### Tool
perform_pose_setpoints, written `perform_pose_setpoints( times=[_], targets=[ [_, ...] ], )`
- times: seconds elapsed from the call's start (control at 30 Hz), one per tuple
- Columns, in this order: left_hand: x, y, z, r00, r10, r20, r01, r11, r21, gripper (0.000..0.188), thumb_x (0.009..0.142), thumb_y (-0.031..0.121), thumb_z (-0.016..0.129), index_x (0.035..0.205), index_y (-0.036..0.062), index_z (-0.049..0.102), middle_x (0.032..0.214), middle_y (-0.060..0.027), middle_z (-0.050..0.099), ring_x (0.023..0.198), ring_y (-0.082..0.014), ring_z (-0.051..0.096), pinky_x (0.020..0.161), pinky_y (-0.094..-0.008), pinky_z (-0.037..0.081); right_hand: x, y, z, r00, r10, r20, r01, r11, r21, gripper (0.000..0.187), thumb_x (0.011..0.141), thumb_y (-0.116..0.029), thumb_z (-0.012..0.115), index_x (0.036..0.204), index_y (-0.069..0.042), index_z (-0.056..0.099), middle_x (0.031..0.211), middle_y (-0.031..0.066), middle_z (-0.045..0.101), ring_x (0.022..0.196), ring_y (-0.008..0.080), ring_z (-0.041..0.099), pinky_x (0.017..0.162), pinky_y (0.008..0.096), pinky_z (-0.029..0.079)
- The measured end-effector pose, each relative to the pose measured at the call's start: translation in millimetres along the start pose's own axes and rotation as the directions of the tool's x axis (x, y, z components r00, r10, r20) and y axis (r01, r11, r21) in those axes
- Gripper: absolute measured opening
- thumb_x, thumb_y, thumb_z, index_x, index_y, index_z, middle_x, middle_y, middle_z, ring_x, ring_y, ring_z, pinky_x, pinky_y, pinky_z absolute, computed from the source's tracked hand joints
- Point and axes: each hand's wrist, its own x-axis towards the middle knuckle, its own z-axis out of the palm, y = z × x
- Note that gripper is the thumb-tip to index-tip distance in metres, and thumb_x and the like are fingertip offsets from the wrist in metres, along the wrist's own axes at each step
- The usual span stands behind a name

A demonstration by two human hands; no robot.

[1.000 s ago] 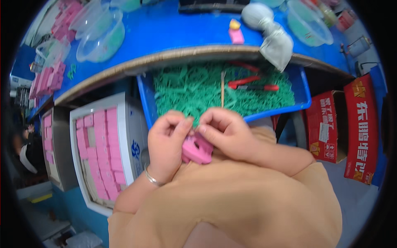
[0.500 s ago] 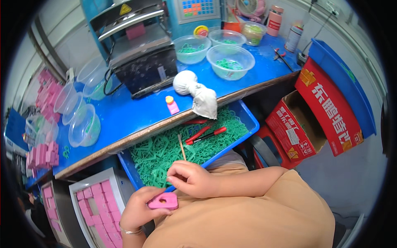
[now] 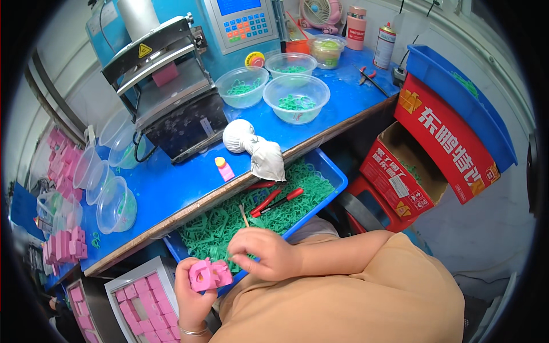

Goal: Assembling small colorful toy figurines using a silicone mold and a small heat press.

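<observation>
My left hand (image 3: 191,300) is closed around a pink block (image 3: 202,275) that has a hole in its face. A second pink part stands out on the block's right side; I cannot tell whether it is a separate piece. Just right of it, my right hand (image 3: 266,252) has its fingers curled in a pinch, and what they hold, if anything, cannot be made out. Both hands are at the near edge of a blue tray (image 3: 338,186) full of thin green strips (image 3: 220,226). A thin wooden stick (image 3: 244,215) and red-handled pliers (image 3: 265,204) lie on the strips beside a red-capped black marker (image 3: 286,200).
Above the tray runs the blue tabletop (image 3: 166,197), bearing a press machine (image 3: 183,123), clear bowls (image 3: 297,100), a white cloth bundle (image 3: 266,157) and a small pink bottle-shaped piece (image 3: 225,170). Pink blocks fill a drawer (image 3: 150,306) at lower left. A red carton (image 3: 394,180) stands right.
My left hand has lifted slightly and turned the pink block, so a second pink part now shows. My right hand has shifted a little right. The whole view has tilted.
</observation>
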Motion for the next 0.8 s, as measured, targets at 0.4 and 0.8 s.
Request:
perform_pose_setpoints(
  times=[0.4,0.8],
  targets=[
    [2.1,-6.1,45.6,0.936,-0.292,0.198,0.349,0.683,-0.641,0.04,0.074,0.01,0.068,0.107,0.0044,0.046,0.099,-0.0046,0.054,0.092,-0.0137,0.052,0.082,-0.0274,0.043,-11.9,-0.9,13.6,0.977,-0.206,0.05,0.204,0.978,0.053,0.011,0.078,-0.008,0.06,0.088,-0.004,0.056,0.084,0.009,0.058,0.078,0.0287,0.056,0.07,0.0374,0.046],
    [18.9,-9.6,39.5,0.901,-0.426,0.08,0.103,0.032,-0.994,0.037,0.081,0.042,0.044,0.069,0.0072,0.046,0.056,-0.0027,0.041,0.046,-0.0127,0.036,0.046,-0.0276,0.032,-13.1,8.0,15.3,0.885,0.113,0.452,-0.257,0.927,0.271,0.012,0.087,-0.014,0.052,0.091,-0.004,0.056,0.08,0.0105,0.059,0.072,0.0258,0.059,0.064,0.0343,0.047]
  ],
)
